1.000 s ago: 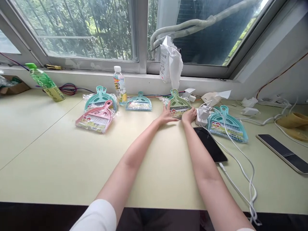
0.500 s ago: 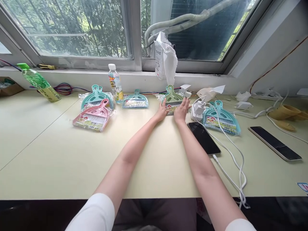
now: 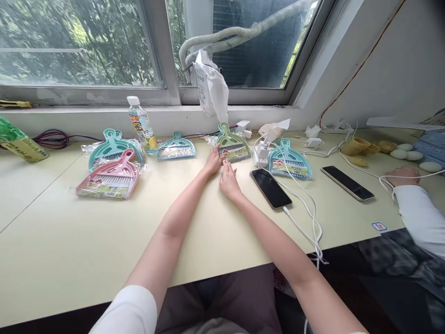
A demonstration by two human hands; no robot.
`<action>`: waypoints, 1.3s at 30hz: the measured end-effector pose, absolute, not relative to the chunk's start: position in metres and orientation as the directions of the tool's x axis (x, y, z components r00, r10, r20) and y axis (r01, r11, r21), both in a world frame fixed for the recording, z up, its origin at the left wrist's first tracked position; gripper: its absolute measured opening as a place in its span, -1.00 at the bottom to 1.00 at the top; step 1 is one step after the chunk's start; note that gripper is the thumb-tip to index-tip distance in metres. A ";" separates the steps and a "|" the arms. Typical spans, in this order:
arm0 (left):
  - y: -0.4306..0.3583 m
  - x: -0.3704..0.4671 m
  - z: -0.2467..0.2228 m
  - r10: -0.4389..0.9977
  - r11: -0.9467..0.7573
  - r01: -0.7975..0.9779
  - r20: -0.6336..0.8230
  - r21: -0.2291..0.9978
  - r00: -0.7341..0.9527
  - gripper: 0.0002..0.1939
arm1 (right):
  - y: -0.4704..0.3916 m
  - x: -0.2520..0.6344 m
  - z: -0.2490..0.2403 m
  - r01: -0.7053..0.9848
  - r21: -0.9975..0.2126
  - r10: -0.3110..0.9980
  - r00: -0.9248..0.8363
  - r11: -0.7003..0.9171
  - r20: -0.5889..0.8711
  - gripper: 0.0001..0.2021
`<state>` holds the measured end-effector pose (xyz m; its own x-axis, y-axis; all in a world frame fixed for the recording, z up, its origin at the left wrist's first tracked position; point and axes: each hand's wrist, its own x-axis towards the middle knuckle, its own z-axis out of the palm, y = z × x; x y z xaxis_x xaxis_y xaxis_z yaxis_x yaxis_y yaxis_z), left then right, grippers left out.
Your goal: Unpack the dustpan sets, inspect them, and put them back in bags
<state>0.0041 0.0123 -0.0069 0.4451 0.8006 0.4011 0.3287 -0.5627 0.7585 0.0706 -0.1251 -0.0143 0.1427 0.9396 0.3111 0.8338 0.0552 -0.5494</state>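
A green dustpan-and-brush set (image 3: pixel 233 149) in clear wrapping lies toward the back of the table. My left hand (image 3: pixel 213 161) is at its left front corner, fingers stretched out and seeming to touch the wrapper. Just in front of the set, my right hand (image 3: pixel 229 180) rests low over the tabletop with its fingers extended, close beside the left one. Neither hand grips anything. To the left lies a small blue dustpan set (image 3: pixel 176 147). Farther left, a pink dustpan set (image 3: pixel 111 178) overlaps a teal dustpan set (image 3: pixel 113 144). Another teal set (image 3: pixel 290 162) lies to the right.
A phone (image 3: pixel 271 188) with a white cable (image 3: pixel 302 227) lies right of my hands, near a white plug adapter (image 3: pixel 261 154). A second phone (image 3: pixel 347 183) is farther right. Bottles (image 3: pixel 142 125) stand or lean at the back. A co-worker's hand (image 3: pixel 403 176) rests at the far right.
My right hand has left the green set's right side and come to its front, nearer my left hand. The view has turned right, bringing a co-worker's arm into sight.
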 end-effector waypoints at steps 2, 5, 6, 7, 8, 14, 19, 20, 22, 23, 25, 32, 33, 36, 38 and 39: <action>0.008 0.003 -0.005 0.800 -0.565 0.334 0.400 0.755 0.448 -0.33 | -0.121 0.075 -0.008 0.834 -0.551 0.948 0.150 0.033 0.283 -0.29; -0.004 -0.003 -0.004 0.791 -0.566 0.347 0.375 0.748 0.483 -0.29 | -0.114 0.086 -0.002 0.843 -0.537 0.960 0.130 0.026 0.250 -0.33; -0.008 -0.006 -0.004 0.794 -0.564 0.358 0.370 0.744 0.482 -0.26 | -0.113 0.090 -0.001 0.853 -0.521 0.964 0.115 0.028 0.241 -0.36; -0.013 -0.012 -0.004 0.799 -0.564 0.388 0.362 0.729 0.480 -0.24 | -0.112 0.093 -0.001 0.863 -0.504 0.966 0.092 0.044 0.242 -0.39; -0.017 -0.019 -0.003 0.811 -0.558 0.446 0.349 0.700 0.469 -0.22 | -0.111 0.096 -0.002 0.871 -0.487 0.968 0.069 0.059 0.242 -0.41; -0.032 -0.111 0.012 0.897 -0.397 0.874 0.320 0.280 0.305 -0.40 | -0.112 0.097 -0.008 0.896 -0.436 0.967 0.035 0.081 0.252 -0.44; -0.043 -0.177 0.025 0.941 -0.338 0.898 0.114 0.282 0.318 -0.48 | -0.114 0.090 -0.011 0.904 -0.416 0.932 0.059 0.103 0.359 -0.41; -0.048 -0.182 0.026 0.936 -0.352 0.898 0.109 0.263 0.335 -0.50 | -0.115 0.089 -0.010 0.909 -0.404 0.910 0.074 0.107 0.408 -0.38; -0.063 -0.186 0.027 0.911 -0.409 0.892 0.144 0.192 0.387 -0.52 | -0.120 0.086 -0.006 0.926 -0.355 0.861 0.075 0.127 0.504 -0.35; -0.072 -0.187 0.027 0.898 -0.432 0.887 0.175 0.164 0.404 -0.54 | -0.123 0.084 -0.004 0.936 -0.321 0.836 0.060 0.142 0.545 -0.34; -0.089 -0.187 0.029 0.871 -0.470 0.872 0.230 0.136 0.433 -0.58 | -0.130 0.078 0.003 0.951 -0.253 0.794 0.013 0.178 0.608 -0.36; -0.110 -0.203 0.043 0.845 -0.450 0.851 0.438 0.271 0.308 -0.64 | -0.158 0.039 0.018 0.869 -0.070 0.753 -0.381 0.490 0.536 -0.46; -0.106 -0.208 0.042 0.844 -0.400 0.861 0.493 0.314 0.212 -0.64 | -0.161 0.034 0.018 0.846 -0.066 0.757 -0.436 0.530 0.487 -0.46; -0.090 -0.225 0.036 0.891 -0.237 0.814 0.452 0.531 -0.035 -0.61 | -0.168 0.023 0.016 0.809 -0.139 0.795 -0.503 0.571 0.339 -0.44; -0.083 -0.231 0.031 0.955 -0.139 0.722 0.285 0.678 -0.084 -0.62 | -0.170 0.021 0.015 0.801 -0.200 0.815 -0.503 0.564 0.288 -0.43; -0.081 -0.232 0.028 0.974 -0.112 0.652 0.212 0.750 -0.078 -0.62 | -0.170 0.022 0.015 0.803 -0.215 0.822 -0.491 0.555 0.288 -0.43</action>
